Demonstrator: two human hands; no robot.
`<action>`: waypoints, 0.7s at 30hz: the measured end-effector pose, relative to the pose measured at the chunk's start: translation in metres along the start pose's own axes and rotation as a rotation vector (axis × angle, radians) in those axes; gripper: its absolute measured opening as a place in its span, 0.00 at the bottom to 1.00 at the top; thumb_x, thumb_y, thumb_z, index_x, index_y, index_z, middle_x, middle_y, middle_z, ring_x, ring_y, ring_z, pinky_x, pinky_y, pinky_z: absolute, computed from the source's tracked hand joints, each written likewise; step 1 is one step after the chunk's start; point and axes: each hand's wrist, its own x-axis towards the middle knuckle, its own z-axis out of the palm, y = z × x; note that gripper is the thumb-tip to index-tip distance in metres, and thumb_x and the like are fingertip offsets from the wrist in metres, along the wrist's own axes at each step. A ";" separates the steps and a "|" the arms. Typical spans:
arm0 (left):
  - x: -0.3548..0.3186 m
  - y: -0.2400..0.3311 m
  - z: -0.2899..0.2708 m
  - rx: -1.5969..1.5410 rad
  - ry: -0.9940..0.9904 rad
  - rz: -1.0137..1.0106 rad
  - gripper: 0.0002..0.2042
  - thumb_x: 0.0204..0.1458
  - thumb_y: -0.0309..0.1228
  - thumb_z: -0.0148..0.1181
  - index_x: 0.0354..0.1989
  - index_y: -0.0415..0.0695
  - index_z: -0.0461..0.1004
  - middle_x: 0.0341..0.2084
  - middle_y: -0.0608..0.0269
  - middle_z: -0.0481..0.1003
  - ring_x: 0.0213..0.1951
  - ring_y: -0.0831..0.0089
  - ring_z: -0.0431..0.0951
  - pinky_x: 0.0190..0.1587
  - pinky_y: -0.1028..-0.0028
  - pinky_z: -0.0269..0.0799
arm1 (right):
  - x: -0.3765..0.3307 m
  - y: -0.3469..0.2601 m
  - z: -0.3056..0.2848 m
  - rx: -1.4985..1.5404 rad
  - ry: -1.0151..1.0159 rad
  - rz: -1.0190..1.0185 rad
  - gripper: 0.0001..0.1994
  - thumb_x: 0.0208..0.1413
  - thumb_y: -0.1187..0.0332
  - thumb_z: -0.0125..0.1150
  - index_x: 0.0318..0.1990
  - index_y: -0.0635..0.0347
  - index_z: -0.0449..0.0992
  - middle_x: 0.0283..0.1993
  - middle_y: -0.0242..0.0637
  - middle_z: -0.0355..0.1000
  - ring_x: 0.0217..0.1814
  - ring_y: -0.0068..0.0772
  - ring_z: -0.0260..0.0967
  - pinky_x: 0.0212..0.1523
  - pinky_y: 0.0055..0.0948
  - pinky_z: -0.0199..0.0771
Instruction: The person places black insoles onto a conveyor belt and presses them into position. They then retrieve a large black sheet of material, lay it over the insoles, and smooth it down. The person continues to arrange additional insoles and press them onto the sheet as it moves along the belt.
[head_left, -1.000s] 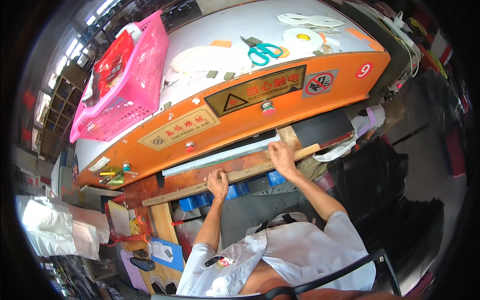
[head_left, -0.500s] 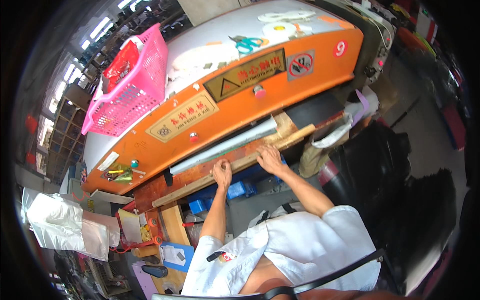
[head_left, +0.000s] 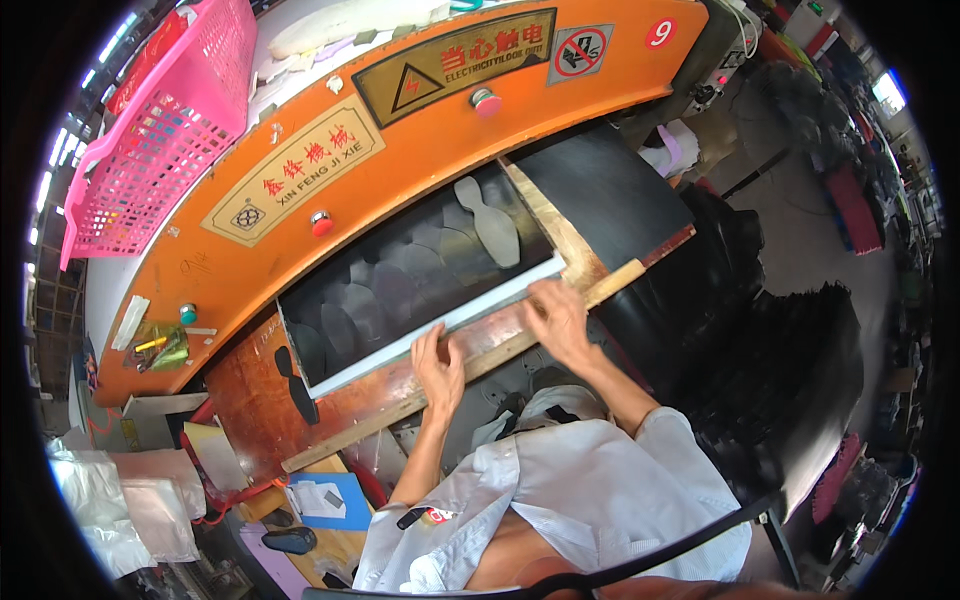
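Note:
A dark flat board (head_left: 400, 290) with a pale grey front bar (head_left: 380, 370) lies on the worn reddish work surface of an orange press. On it are a grey shoe-sole-shaped piece (head_left: 490, 225) and a row of darker sole-shaped outlines; I cannot tell whether these are pieces or marks. My left hand (head_left: 437, 372) reaches the middle of the pale bar, fingertips at its edge and thumb apart. My right hand (head_left: 562, 325) is near the bar's right end, fingers bent and spread over the edge, above the wooden front strip (head_left: 410, 402). Neither hand visibly holds anything loose.
The orange press body (head_left: 420, 150) stands over the board's far side, with buttons on its front. A pink basket (head_left: 165, 130) sits on top. A black sole shape (head_left: 296, 388) lies left of the board. Black sheet material (head_left: 740, 330) hangs at the right.
The board has come out toward me from beneath the press, showing its dark top and sole shapes. My hands have shifted from the wooden strip to the pale bar. The view has tilted.

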 end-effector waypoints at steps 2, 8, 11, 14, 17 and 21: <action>0.024 0.016 0.010 -0.022 -0.031 0.118 0.22 0.58 0.26 0.61 0.63 0.39 0.74 0.59 0.46 0.75 0.64 0.48 0.71 0.69 0.55 0.63 | 0.021 -0.001 -0.008 -0.060 0.002 0.007 0.30 0.51 0.61 0.75 0.59 0.66 0.75 0.65 0.52 0.71 0.65 0.56 0.67 0.65 0.50 0.69; 0.047 0.056 0.078 -0.056 -0.224 0.189 0.28 0.64 0.26 0.53 0.73 0.34 0.60 0.70 0.40 0.65 0.75 0.44 0.59 0.77 0.53 0.50 | 0.032 -0.002 -0.002 -0.118 -0.120 0.028 0.35 0.49 0.54 0.75 0.60 0.69 0.76 0.59 0.54 0.75 0.59 0.58 0.69 0.59 0.48 0.74; 0.011 0.063 0.088 0.042 -0.347 0.094 0.26 0.66 0.25 0.47 0.73 0.32 0.60 0.71 0.40 0.65 0.76 0.46 0.58 0.78 0.51 0.48 | -0.003 0.006 -0.015 -0.101 -0.056 0.007 0.32 0.49 0.53 0.75 0.57 0.69 0.79 0.56 0.50 0.77 0.55 0.53 0.71 0.55 0.45 0.76; -0.013 0.064 0.091 0.063 -0.326 0.065 0.27 0.66 0.25 0.49 0.74 0.33 0.59 0.71 0.41 0.65 0.76 0.46 0.58 0.78 0.51 0.47 | -0.026 0.011 -0.022 -0.059 -0.071 0.021 0.33 0.45 0.58 0.78 0.58 0.66 0.80 0.57 0.47 0.77 0.54 0.50 0.72 0.56 0.43 0.76; -0.021 0.066 0.091 0.149 -0.326 0.111 0.29 0.65 0.26 0.54 0.74 0.33 0.59 0.71 0.41 0.64 0.77 0.46 0.56 0.78 0.51 0.47 | -0.029 0.015 -0.031 0.094 -0.134 0.090 0.34 0.44 0.61 0.79 0.60 0.67 0.79 0.59 0.49 0.76 0.57 0.50 0.72 0.59 0.44 0.74; -0.012 0.069 0.092 0.220 -0.328 0.124 0.35 0.61 0.31 0.64 0.75 0.34 0.58 0.72 0.43 0.63 0.77 0.46 0.54 0.78 0.50 0.48 | -0.006 0.029 -0.042 0.351 -0.254 0.204 0.32 0.48 0.65 0.77 0.61 0.70 0.77 0.57 0.51 0.79 0.59 0.44 0.74 0.61 0.40 0.75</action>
